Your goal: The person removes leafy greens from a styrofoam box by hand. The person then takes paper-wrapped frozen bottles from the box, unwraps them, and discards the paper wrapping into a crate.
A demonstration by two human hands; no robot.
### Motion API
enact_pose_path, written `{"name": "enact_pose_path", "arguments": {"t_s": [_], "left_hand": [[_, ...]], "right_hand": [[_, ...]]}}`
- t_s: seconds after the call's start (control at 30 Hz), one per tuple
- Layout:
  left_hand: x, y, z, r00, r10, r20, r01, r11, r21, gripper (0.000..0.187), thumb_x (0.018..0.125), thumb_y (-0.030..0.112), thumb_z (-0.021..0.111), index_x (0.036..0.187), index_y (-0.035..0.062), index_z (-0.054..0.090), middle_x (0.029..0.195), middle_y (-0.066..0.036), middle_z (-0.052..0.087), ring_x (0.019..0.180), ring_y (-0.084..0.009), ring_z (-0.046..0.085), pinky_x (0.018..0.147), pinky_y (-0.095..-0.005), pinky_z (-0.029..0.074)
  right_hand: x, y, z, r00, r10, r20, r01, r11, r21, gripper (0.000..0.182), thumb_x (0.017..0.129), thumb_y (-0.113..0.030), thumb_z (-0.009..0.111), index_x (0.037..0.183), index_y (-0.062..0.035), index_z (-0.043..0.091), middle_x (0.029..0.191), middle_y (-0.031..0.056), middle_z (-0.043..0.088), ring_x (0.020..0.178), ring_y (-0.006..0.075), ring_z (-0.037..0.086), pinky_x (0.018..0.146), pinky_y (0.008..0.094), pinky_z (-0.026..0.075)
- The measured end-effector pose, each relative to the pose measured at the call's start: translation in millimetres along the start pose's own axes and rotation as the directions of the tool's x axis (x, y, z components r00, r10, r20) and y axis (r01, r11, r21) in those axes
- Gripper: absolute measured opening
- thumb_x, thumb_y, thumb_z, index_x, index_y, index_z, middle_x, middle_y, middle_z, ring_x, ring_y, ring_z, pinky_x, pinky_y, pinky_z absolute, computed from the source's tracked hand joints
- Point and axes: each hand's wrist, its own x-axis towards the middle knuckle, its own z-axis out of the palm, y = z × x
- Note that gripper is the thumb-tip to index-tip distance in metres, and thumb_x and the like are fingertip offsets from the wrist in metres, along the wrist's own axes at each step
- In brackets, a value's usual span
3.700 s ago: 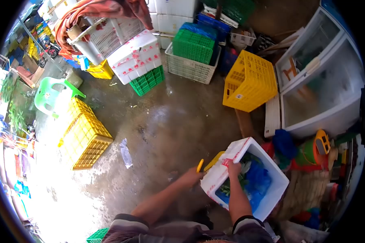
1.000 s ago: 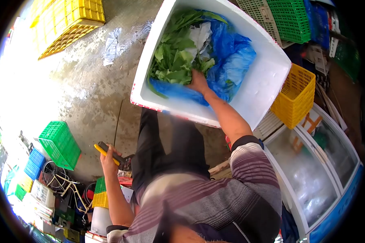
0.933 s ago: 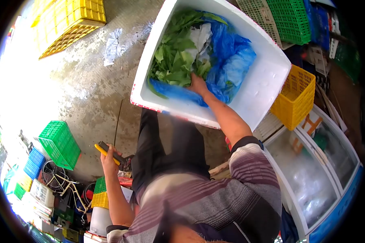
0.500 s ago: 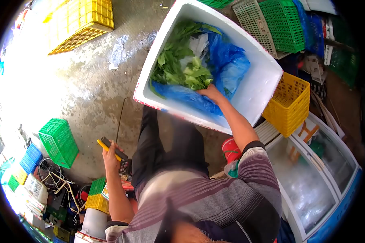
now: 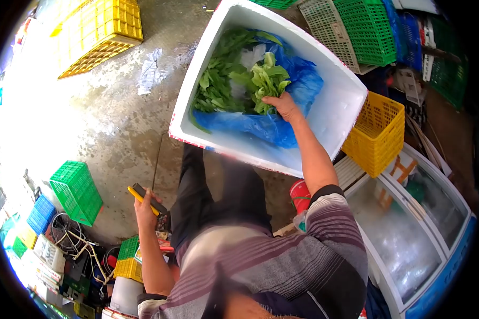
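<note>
My right hand (image 5: 283, 105) reaches into a white foam box (image 5: 341, 101) and grips a bunch of leafy greens (image 5: 267, 80) by its lower end. More dark green leaves (image 5: 218, 80) lie to the left of it in the box. A crumpled blue plastic bag (image 5: 303, 82) lines the box around the greens. Low on the left, away from the box, my left hand (image 5: 145, 206) is closed around a yellow-and-black tool (image 5: 148, 198), whose exact kind I cannot make out.
A yellow crate (image 5: 378, 135) stands right of the box, above a glass-lidded chest freezer (image 5: 399, 250). Green and white crates (image 5: 364, 32) lean at top right. A yellow crate (image 5: 98, 34) and a green crate (image 5: 77, 191) sit on the wet concrete floor, with a bicycle (image 5: 85, 244) at lower left.
My right hand has drawn the bunch of greens up and to the right, off the other leaves. The left hand stays nearly where it was, holding the tool.
</note>
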Motion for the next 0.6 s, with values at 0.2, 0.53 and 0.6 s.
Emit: {"name": "enact_pose_path", "arguments": {"t_s": [0.2, 0.53, 0.6], "left_hand": [[3.8, -0.1, -3.6, 1.000, -0.030, -0.011, 0.029, 0.999, -0.023, 0.016, 0.096, 0.013, 0.061, 0.106, 0.0052, 0.051, 0.079, -0.006, 0.057, 0.065, -0.0180, 0.059, 0.063, -0.0317, 0.050], [16.0, -8.8, -22.6, 0.997, -0.071, -0.026, 0.069, 0.995, -0.073, 0.015, 0.098, 0.013, 0.060, 0.108, 0.0071, 0.051, 0.082, -0.006, 0.057, 0.067, -0.0201, 0.061, 0.065, -0.0366, 0.054], [19.8, -8.5, -23.9, 0.998, -0.063, -0.005, 0.063, 0.996, -0.058, 0.015, 0.098, 0.014, 0.060, 0.108, 0.0072, 0.051, 0.082, -0.005, 0.056, 0.067, -0.0199, 0.061, 0.065, -0.0370, 0.055]], "right_hand": [[-11.7, -0.8, 68.2, 0.980, -0.072, 0.188, 0.156, 0.863, -0.481, 0.069, 0.073, -0.022, 0.083, 0.130, 0.0035, 0.054, 0.123, 0.0190, 0.064, 0.113, 0.0292, 0.060, 0.101, 0.0377, 0.045], [4.1, 57.5, 106.2, 0.978, 0.151, 0.144, -0.024, 0.766, -0.643, 0.082, 0.072, -0.038, 0.081, 0.134, 0.0034, 0.048, 0.133, 0.0265, 0.055, 0.123, 0.0388, 0.054, 0.101, 0.0419, 0.045], [14.0, 41.6, 109.3, 0.944, 0.249, 0.214, 0.012, 0.626, -0.780, 0.078, 0.072, -0.040, 0.080, 0.132, 0.0020, 0.051, 0.132, 0.0270, 0.055, 0.122, 0.0396, 0.054, 0.101, 0.0428, 0.045]]}}
